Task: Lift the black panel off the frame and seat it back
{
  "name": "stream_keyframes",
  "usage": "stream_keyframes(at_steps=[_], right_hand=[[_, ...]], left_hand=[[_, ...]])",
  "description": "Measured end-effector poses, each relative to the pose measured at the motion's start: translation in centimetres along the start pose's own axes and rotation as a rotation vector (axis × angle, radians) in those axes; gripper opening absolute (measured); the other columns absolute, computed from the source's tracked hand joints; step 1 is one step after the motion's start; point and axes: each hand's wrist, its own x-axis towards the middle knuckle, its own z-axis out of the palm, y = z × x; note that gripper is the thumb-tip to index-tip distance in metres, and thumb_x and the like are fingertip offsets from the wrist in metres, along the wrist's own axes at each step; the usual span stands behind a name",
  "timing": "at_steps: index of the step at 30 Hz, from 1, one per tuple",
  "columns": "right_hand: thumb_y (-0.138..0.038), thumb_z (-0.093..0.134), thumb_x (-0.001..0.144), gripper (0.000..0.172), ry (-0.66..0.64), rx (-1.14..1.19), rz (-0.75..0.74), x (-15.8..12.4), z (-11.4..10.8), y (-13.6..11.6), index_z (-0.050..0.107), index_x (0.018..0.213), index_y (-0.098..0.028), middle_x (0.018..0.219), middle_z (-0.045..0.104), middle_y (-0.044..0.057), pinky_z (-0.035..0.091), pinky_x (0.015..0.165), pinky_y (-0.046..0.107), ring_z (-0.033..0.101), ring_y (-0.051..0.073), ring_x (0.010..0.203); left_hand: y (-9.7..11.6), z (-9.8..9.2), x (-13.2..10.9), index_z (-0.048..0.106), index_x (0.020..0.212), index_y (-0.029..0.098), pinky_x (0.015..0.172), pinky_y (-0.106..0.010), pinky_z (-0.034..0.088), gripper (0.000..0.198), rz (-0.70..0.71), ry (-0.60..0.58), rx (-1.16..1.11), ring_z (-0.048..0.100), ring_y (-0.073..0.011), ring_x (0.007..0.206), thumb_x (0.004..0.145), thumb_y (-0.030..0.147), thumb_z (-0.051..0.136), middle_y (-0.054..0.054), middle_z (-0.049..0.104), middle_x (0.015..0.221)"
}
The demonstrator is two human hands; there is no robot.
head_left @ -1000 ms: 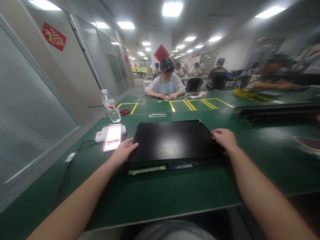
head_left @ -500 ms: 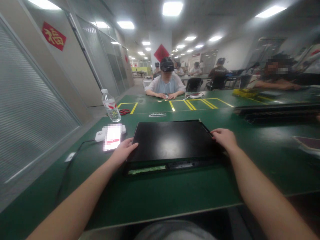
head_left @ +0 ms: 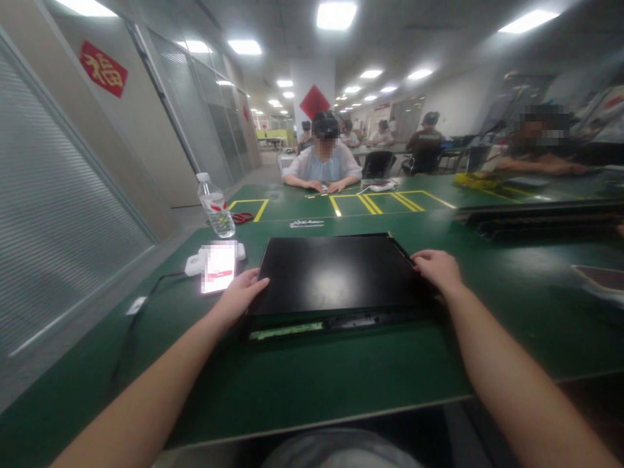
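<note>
A black display panel (head_left: 336, 273) lies in front of me, its glossy surface facing up and reflecting a ceiling light. Beneath its near edge shows a dark lower part with a green circuit strip (head_left: 286, 331). My left hand (head_left: 245, 288) grips the left edge, thumb on top and the other fingers mostly hidden at the side. At the right edge, my right hand (head_left: 437, 268) pinches the frame near the far corner. Whether the panel rests fully on the part below or is slightly raised, I cannot tell.
Left on the green table (head_left: 361, 377) are a water bottle (head_left: 217, 207), a lit phone (head_left: 219, 268), a white power strip (head_left: 194, 264) with a black cable and red-handled scissors (head_left: 242, 218). Long black frames (head_left: 531, 220) lie right. A co-worker (head_left: 322, 159) sits opposite.
</note>
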Motion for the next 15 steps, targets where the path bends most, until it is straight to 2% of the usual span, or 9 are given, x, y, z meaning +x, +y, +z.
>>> stream_keyframes(at_steps=[7, 15], right_hand=[[-0.031, 0.064, 0.08, 0.035, 0.003, 0.007, -0.011, 0.26, 0.19, 0.39, 0.088, 0.105, -0.024, 0.087, 0.083, 0.008, 0.06, 0.08, 0.033, 0.077, 0.025, 0.08], [-0.028, 0.064, 0.081, 0.034, 0.007, 0.009, 0.012, 0.31, 0.22, 0.26, 0.089, 0.104, -0.024, 0.086, 0.083, 0.007, 0.06, 0.083, 0.033, 0.078, 0.024, 0.08]], left_hand=[[-0.13, -0.09, 0.02, 0.072, 0.133, 0.015, 0.085, -0.037, 0.068, 0.055, -0.004, -0.012, -0.004, 0.086, -0.0296, 0.096, 0.084, 0.026, 0.092, -0.015, 0.087, 0.112], [-0.65, -0.51, 0.44, 0.071, 0.132, 0.015, 0.085, -0.041, 0.068, 0.06, 0.022, -0.023, 0.027, 0.085, -0.0327, 0.102, 0.08, 0.033, 0.095, -0.013, 0.088, 0.108]])
